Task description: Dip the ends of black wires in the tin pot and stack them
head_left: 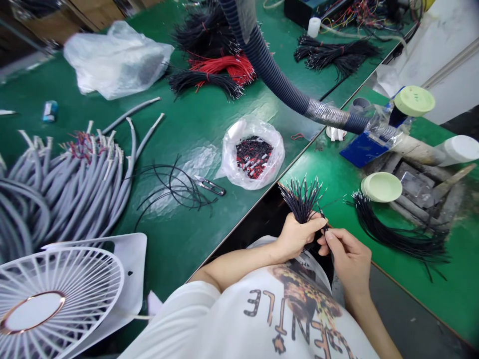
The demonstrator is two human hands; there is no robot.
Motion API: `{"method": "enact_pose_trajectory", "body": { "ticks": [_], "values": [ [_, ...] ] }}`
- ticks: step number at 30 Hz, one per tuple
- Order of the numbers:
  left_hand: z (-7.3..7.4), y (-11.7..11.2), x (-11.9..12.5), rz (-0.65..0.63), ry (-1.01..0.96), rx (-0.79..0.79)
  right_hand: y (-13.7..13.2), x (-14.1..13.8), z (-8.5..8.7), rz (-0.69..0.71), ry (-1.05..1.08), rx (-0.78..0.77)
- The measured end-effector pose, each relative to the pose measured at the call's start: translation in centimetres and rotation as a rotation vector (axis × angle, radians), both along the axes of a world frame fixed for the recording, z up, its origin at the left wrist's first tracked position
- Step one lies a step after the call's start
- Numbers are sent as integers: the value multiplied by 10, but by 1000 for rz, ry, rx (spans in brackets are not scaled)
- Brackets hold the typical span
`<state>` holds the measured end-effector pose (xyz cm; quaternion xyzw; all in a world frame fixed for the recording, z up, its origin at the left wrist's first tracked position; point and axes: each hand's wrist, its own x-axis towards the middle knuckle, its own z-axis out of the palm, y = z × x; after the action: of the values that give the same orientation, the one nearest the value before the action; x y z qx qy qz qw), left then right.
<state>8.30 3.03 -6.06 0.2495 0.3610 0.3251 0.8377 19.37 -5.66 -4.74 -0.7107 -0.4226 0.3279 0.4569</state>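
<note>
My left hand [297,234] is closed around a bundle of short black wires [301,198] whose stripped ends fan upward. My right hand [346,254] pinches one black wire at the bundle's right side, close against my left hand. Both hands hover over the gap between two green tables, just above my white printed shirt. A loose sheaf of longer black wires [396,232] lies on the right table, a little right of my hands.
A clear bag of small red and black parts [253,155], snips [210,185], grey cables [67,184], a white fan [56,299] and black and red wire bundles [217,60] lie on the left table. A blue ribbed hose [277,75] runs to a stand; pale green lids [381,187] sit right.
</note>
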Motion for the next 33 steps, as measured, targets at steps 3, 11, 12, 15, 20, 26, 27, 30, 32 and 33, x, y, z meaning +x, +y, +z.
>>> {"method": "enact_pose_trajectory", "body": {
  "ticks": [3, 11, 12, 15, 20, 26, 27, 30, 32, 33],
  "values": [
    [-1, 0, 0, 4, -16, 4, 0, 0, -2, -3, -5, -6],
    [2, 1, 0, 14, -24, 3, 2, -3, 0, -43, -32, 2],
    [3, 1, 0, 12, -24, 2, 2, -3, 1, -48, -36, 10],
    [4, 0, 0, -7, -19, 4, 4, -4, 3, -59, -40, 30],
    [3, 0, -1, -71, -11, 37, 7, -4, 3, -43, -22, 32],
    [0, 0, -1, -97, 27, 52, 5, -1, 2, -26, -22, 12],
    [0, 0, -1, -96, 31, 53, 5, -1, 2, -27, -25, 10],
    [1, -1, 0, -72, 39, 26, 4, -1, 2, -37, -39, 6],
    [3, -1, 1, -46, 34, -1, 3, -1, 1, -40, -46, -1],
    [5, -1, 1, -30, 34, -13, 3, -1, 1, -39, -47, -6]
  ]
}}
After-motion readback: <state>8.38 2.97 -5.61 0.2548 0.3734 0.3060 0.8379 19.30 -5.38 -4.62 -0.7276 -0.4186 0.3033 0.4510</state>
